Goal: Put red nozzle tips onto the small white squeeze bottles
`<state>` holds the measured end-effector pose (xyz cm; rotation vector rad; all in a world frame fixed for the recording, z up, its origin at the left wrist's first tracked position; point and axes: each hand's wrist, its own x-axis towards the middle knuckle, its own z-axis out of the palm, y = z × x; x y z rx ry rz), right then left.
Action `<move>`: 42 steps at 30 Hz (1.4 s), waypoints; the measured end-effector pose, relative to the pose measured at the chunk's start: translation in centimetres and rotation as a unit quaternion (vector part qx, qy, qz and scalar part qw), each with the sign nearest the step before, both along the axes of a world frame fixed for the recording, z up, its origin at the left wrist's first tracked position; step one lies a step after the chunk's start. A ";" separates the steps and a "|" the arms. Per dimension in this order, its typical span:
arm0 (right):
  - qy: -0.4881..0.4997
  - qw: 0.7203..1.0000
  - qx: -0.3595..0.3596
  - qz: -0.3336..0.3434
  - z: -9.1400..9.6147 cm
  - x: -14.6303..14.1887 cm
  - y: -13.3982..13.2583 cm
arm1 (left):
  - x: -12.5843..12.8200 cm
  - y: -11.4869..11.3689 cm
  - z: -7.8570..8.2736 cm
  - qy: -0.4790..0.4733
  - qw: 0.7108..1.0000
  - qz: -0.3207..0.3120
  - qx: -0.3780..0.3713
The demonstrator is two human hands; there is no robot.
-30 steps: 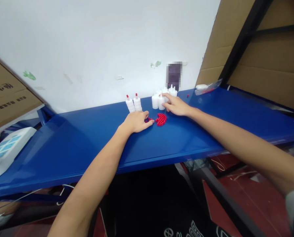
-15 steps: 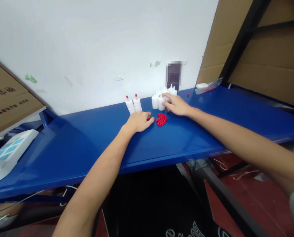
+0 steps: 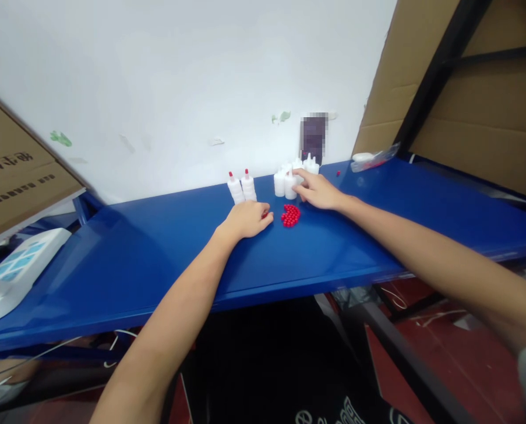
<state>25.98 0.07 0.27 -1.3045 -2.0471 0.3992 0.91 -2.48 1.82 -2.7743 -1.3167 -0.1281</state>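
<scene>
My left hand (image 3: 249, 218) is low over the table just left of a pile of small red caps (image 3: 290, 216). Its thumb and fingers are pinched together, and a bit of red, apparently one cap (image 3: 264, 215), shows between them. My right hand (image 3: 318, 188) has its thumb and fingertips at the side of an upright white squeeze bottle (image 3: 290, 188), whose nozzle has no cap. More uncapped white bottles (image 3: 310, 164) stand close behind and beside it. Two white bottles with red tips (image 3: 247, 187) stand behind my left hand, partly hidden by it.
The blue table (image 3: 157, 247) meets a white wall. A dark pixelated object (image 3: 313, 138) leans there behind the bottles. To the right lie a loose red cap (image 3: 338, 173) and a clear plastic bag (image 3: 375, 159). A white device with blue panels (image 3: 25, 265) is at far left.
My left hand has drawn slightly left, away from the red pile, and its thumb and fingers are closer together. My right hand stays at the same bottle. The view has shifted a little.
</scene>
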 end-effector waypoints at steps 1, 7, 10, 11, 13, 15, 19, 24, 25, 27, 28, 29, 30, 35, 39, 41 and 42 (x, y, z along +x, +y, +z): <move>-0.001 1.000 -0.002 -0.001 0.0 0.0 0.0 | 0.0 -0.1 0.0 0.006 1.000 0.003 0.002; -0.003 1.000 -0.005 0.000 0.1 -0.1 0.0 | 0.2 -0.3 0.1 0.027 0.999 0.015 0.007; 0.006 0.999 0.020 -0.034 0.3 -0.2 -0.1 | 0.1 -0.2 0.1 0.025 1.000 0.012 0.006; 0.011 0.998 0.034 -0.053 0.4 -0.2 -0.1 | 0.1 -0.2 0.1 0.023 1.000 0.012 0.004; 0.024 0.994 0.060 -0.090 0.5 -0.3 -0.1 | 0.1 -0.2 0.0 0.019 1.000 0.013 -0.002; 0.034 0.991 0.077 -0.109 0.6 -0.4 -0.1 | 0.1 -0.2 0.0 0.017 1.000 0.010 -0.004; 0.046 0.990 0.084 -0.107 0.7 -0.4 -0.2 | 0.1 -0.2 0.0 0.013 1.000 0.003 0.000; 0.047 0.991 0.085 -0.089 0.6 -0.3 -0.1 | 0.1 0.0 -0.2 0.014 1.000 0.001 0.012; 0.045 0.992 0.084 -0.088 0.5 -0.2 -0.1 | 0.1 0.1 -0.3 0.015 1.000 0.001 0.013; 0.043 0.992 0.083 -0.086 0.5 -0.1 0.0 | 0.0 0.2 -0.3 0.015 1.000 -0.001 0.018; 0.043 0.992 0.083 -0.084 0.5 -0.1 0.0 | 0.0 0.3 -0.4 0.016 1.000 -0.002 0.021; 0.044 0.992 0.083 -0.083 0.5 -0.1 0.0 | 0.0 0.3 -0.4 0.017 1.000 -0.003 0.025; 0.044 0.992 0.084 -0.082 0.5 -0.1 0.0 | 0.0 0.4 -0.4 0.018 0.999 -0.005 0.027; 0.042 0.992 0.082 -0.086 0.7 -0.3 -0.2 | 0.1 0.4 -0.3 0.029 0.999 0.000 0.026; 0.045 0.992 0.079 -0.089 0.9 -0.4 -0.3 | 0.4 0.2 0.0 0.048 0.998 0.012 0.033; 0.043 0.993 0.071 -0.087 0.9 -0.4 -0.3 | 0.6 0.2 0.1 0.055 0.998 0.015 0.036; 0.041 0.993 0.070 -0.087 0.8 -0.4 -0.2 | 0.6 0.2 0.2 0.056 0.998 0.015 0.037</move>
